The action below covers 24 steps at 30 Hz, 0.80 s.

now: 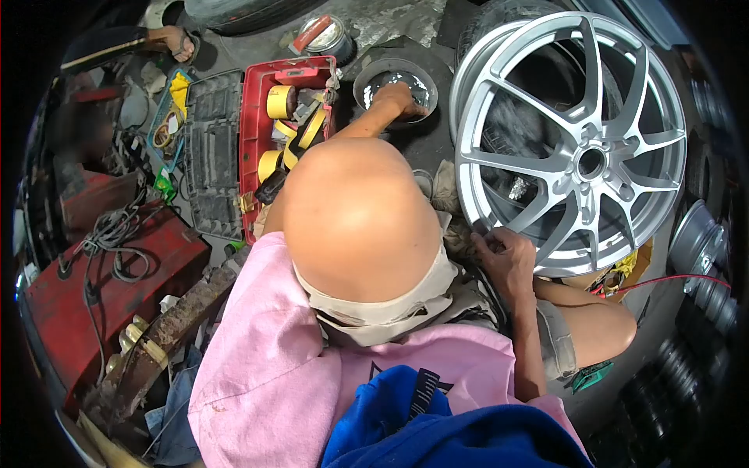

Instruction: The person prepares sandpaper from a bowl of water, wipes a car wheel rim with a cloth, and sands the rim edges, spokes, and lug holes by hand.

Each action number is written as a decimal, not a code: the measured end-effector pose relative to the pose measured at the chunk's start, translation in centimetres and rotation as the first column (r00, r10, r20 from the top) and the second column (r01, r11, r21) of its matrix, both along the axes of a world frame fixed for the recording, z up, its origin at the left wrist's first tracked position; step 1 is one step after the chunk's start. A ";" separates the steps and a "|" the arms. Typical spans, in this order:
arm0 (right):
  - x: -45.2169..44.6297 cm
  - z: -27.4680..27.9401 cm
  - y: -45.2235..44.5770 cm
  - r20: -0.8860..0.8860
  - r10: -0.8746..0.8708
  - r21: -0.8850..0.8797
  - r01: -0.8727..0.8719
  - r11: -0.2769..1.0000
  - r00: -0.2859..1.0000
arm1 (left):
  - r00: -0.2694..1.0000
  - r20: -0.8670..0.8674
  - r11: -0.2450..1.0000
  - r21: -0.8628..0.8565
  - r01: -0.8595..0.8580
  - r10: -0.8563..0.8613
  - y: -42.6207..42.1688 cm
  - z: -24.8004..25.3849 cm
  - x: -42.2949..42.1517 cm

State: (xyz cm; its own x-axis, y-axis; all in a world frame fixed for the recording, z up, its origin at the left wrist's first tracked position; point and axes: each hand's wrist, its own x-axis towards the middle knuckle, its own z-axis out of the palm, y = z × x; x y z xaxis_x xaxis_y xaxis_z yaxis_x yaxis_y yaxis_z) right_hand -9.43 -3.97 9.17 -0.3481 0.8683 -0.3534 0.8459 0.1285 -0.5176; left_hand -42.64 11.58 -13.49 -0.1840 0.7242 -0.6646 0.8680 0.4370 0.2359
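Note:
A silver multi-spoke wheel rim (591, 162) leans at the right over a dark tire. My right hand (507, 256) is at its lower left edge, fingers curled close together near the outer lip; whatever they may pinch is too small to name. Beyond my raised knee, my left hand (398, 101) reaches into a round bowl (360, 82) of dark liquid. Its fingertips are hidden inside the bowl, so what it touches there cannot be made out. A grey cloth (445, 187) lies between my knee and the rim.
Left of the bowl, an open red toolbox (251, 117) holds yellow tape rolls (281, 102). A metal can (331, 39) stands behind. Farther left are a red machine (117, 265) with cables and a person's foot (181, 45). A red hose (671, 278) runs at the right.

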 end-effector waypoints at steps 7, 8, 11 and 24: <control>0.2 -0.3 -0.2 -0.022 -0.009 0.007 0.009 1.000 1.000 | 0.944 0.279 0.976 0.078 -0.203 0.174 0.2 3.4 -1.3; 0.2 -0.3 -0.2 -0.043 -0.010 0.017 0.011 1.000 0.999 | 0.853 0.455 0.940 0.087 -0.329 0.256 -0.1 0.5 -2.7; 0.2 -0.1 -0.2 -0.043 -0.002 0.018 0.003 1.000 0.999 | 0.580 0.724 0.857 -0.031 -0.514 0.373 -1.7 3.3 -5.0; -10.7 3.0 3.7 -0.474 0.126 0.040 -0.121 0.992 0.871 | 0.110 0.901 0.671 -0.227 -0.706 0.420 -8.3 12.3 -7.6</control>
